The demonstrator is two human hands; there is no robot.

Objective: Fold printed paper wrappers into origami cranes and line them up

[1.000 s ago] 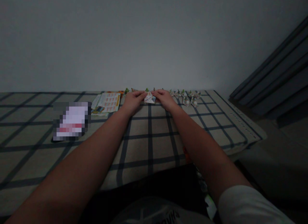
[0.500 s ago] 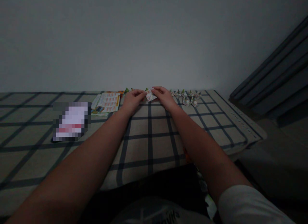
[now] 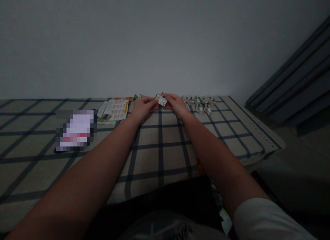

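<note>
Both arms reach far out over a checked beige cloth (image 3: 160, 147). My left hand (image 3: 142, 107) and my right hand (image 3: 177, 105) pinch a small folded piece of printed paper (image 3: 161, 98) between their fingertips, lifted just off the cloth near the wall. Right of my right hand lies a cluster of several small folded paper figures (image 3: 201, 104). A few more folded pieces (image 3: 136, 96) peek out behind my left hand.
Printed leaflets (image 3: 115, 110) lie left of my left hand, and a blurred-out flat object (image 3: 76, 130) sits further left. The cloth's right edge (image 3: 265, 133) drops off toward the floor. Dark slanted boards (image 3: 296, 82) lean at the right. A plain wall backs the surface.
The folded paper has risen from the cloth and turned slightly between my fingertips; both hands have moved a little up and toward the wall.
</note>
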